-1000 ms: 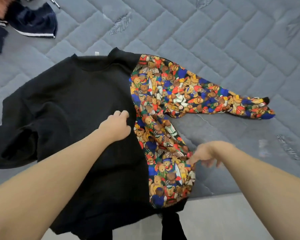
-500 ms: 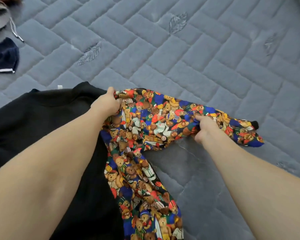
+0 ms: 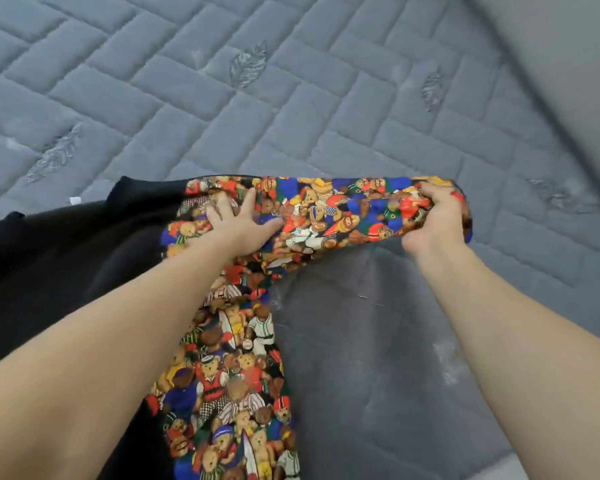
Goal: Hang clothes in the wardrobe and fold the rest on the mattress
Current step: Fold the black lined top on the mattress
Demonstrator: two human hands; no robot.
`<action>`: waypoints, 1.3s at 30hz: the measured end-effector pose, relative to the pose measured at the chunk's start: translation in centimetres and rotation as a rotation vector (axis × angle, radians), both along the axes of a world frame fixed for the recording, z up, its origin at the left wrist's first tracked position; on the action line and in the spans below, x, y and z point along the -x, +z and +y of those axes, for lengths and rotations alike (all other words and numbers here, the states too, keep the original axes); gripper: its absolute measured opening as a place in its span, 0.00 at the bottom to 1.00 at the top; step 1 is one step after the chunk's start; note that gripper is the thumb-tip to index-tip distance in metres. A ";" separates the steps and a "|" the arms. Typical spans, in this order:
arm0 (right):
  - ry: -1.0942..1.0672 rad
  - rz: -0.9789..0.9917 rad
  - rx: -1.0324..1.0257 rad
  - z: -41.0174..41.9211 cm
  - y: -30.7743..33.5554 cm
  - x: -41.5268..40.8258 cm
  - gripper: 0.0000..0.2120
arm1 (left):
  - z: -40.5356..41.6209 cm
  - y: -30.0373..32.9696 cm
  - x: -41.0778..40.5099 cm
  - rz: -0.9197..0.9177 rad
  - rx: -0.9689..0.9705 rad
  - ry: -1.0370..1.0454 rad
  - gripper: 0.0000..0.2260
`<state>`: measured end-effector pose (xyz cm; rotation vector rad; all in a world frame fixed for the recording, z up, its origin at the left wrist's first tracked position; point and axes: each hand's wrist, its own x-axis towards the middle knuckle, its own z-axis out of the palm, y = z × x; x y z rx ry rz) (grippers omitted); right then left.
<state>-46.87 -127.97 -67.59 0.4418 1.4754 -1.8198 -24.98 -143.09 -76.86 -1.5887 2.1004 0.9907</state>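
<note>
While the left hand (image 3: 238, 225) presses flat, the right hand (image 3: 433, 216) grips the teddy-bear sleeve (image 3: 326, 216).
Folding well likely means drawing it left across the black sweatshirt (image 3: 84, 258), crease straight, on the quilted mattress (image 3: 291, 98).

Far of the sweater (image 3: 84, 258), the grey mattress (image 3: 326, 98) lies open from left to right. Near right, bare mattress shows between the patterned sleeve (image 3: 326, 216) and the right forearm.

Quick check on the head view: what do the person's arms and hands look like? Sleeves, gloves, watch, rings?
Both forearms are bare right down to the frame edge; no sleeve shows. The left hand and right hand wear no gloves. No watch, band or bracelet at either wrist, and no ring on the fingers that show. The right hand's fingertips are hidden in the cloth, so those can't be checked.
</note>
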 end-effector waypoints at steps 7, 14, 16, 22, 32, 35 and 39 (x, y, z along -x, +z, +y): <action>0.019 0.089 0.001 2.8 -1.8 6.0 0.22 | 2.3 -1.0 10.6 0.109 0.072 -0.001 0.41; -0.075 -0.235 -0.131 7.2 -8.4 10.4 0.22 | 4.1 -4.5 12.9 -0.124 0.193 -0.071 0.43; -0.036 -0.195 -0.143 6.7 -8.7 11.6 0.15 | 3.9 -4.5 13.2 -0.145 0.174 -0.076 0.43; -0.258 0.176 -0.076 6.7 -6.7 18.2 0.20 | 3.0 -4.0 13.3 -0.162 0.052 -0.081 0.46; -0.062 -0.133 -0.306 7.6 -7.2 15.2 0.12 | 2.2 -3.4 14.1 -0.283 -0.026 -0.093 0.48; -0.206 0.156 -0.361 6.9 -6.4 17.7 0.09 | 2.3 -3.5 14.1 -0.276 -0.018 -0.103 0.48; -0.385 0.193 -0.240 6.1 -6.4 18.8 0.18 | 2.4 -4.3 13.8 -0.242 0.029 -0.102 0.46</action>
